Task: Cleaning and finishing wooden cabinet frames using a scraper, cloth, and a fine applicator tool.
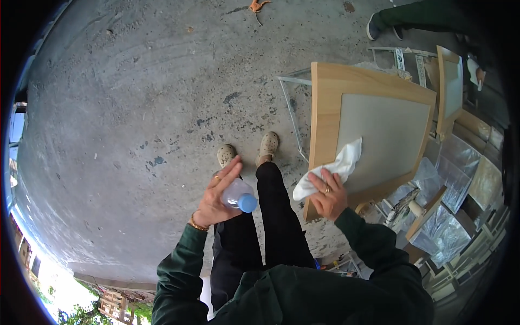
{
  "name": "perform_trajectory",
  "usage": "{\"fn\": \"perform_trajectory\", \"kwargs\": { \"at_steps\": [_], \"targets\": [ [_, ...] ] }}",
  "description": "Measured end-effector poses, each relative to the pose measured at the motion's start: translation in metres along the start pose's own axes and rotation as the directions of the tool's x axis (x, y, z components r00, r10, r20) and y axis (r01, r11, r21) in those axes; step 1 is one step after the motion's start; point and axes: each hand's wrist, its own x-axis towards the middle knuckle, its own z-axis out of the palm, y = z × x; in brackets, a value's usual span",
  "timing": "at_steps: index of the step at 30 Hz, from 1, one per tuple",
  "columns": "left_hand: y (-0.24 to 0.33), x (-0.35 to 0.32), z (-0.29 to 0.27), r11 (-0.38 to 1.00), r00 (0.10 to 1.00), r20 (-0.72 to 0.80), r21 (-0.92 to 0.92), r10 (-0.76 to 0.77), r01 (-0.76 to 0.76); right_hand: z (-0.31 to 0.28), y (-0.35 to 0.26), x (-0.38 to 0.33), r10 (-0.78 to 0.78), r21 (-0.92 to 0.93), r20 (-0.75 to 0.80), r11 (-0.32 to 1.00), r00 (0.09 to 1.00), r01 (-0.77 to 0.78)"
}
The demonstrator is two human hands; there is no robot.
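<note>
My left hand (210, 201) is wrapped around a clear plastic bottle (233, 189) with a blue cap, two of its fingers stretched out along the side. The capped end points toward my body, in front of my legs. Bunched under the fingers of my right hand (330, 200) is a white cloth (348, 158). It lies over the near left corner of a light wood-framed panel (387, 130) with a grey inset, touching both frame and inset. The panel rests tilted on a metal stand (292, 105), whose lower parts are mostly hidden.
Another wood-framed panel (448, 92) stands farther right, near another person's hand (480, 77) with something white. That person's leg (414, 16) shows at top right. Plastic-wrapped pieces (441, 235) crowd the right side. A small orange object (257, 6) lies on the concrete floor (135, 108).
</note>
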Motion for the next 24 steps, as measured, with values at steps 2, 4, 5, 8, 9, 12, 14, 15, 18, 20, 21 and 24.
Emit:
{"fn": "perform_trajectory", "kwargs": {
  "at_steps": [2, 4, 5, 8, 9, 12, 14, 15, 18, 20, 21, 24],
  "targets": [
    [-0.003, -0.017, -0.015, 0.999, 0.999, -0.014, 0.009, -0.031, 0.031, -0.009, 0.007, 0.032, 0.025, -0.029, -0.056, 0.999, 0.998, -0.026],
    [-0.011, -0.032, -0.025, 0.999, 0.999, -0.037, 0.039, -0.024, 0.025, -0.027, 0.02, 0.088, 0.005, -0.076, -0.165, 0.997, 0.986, -0.018],
    [-0.011, -0.033, -0.028, 0.998, 0.997, -0.056, 0.044, -0.046, 0.048, -0.034, 0.028, 0.117, -0.002, -0.113, -0.237, 0.993, 0.972, -0.026],
    [-0.012, -0.037, -0.033, 0.989, 0.995, -0.072, 0.122, -0.074, 0.083, -0.063, 0.046, 0.189, -0.124, -0.402, -0.231, 0.916, 0.965, 0.021],
    [-0.013, -0.037, -0.034, 0.987, 0.995, -0.073, 0.14, -0.066, 0.076, -0.066, 0.049, 0.196, -0.138, -0.445, -0.215, 0.895, 0.967, 0.029],
    [-0.013, -0.042, -0.036, 0.986, 0.992, -0.107, 0.144, -0.064, 0.08, -0.062, 0.033, 0.183, -0.125, -0.51, -0.082, 0.857, 0.989, 0.066],
    [-0.014, -0.048, -0.036, 0.986, 0.988, -0.135, 0.136, -0.075, 0.093, -0.051, 0.011, 0.149, -0.09, -0.418, 0.014, 0.904, 0.996, 0.087],
    [-0.014, -0.05, -0.034, 0.986, 0.988, -0.133, 0.132, -0.08, 0.098, -0.04, 0.0, 0.122, -0.065, -0.369, 0.074, 0.925, 0.995, 0.088],
    [-0.014, -0.051, -0.027, 0.989, 0.988, -0.135, 0.121, -0.075, 0.091, -0.011, -0.032, 0.036, -0.02, -0.322, 0.245, 0.941, 0.969, 0.1],
    [-0.011, -0.049, -0.022, 0.99, 0.988, -0.122, 0.1, -0.091, 0.103, 0.003, -0.047, -0.016, -0.047, -0.246, 0.313, 0.961, 0.949, 0.129],
    [-0.012, -0.05, -0.02, 0.991, 0.99, -0.111, 0.098, -0.081, 0.092, 0.011, -0.053, -0.041, -0.059, -0.183, 0.34, 0.975, 0.938, 0.128],
    [-0.01, -0.051, -0.018, 0.991, 0.987, -0.121, 0.074, -0.103, 0.112, 0.019, -0.068, -0.078, -0.129, -0.078, 0.381, 0.982, 0.916, 0.17]
  ]
}}
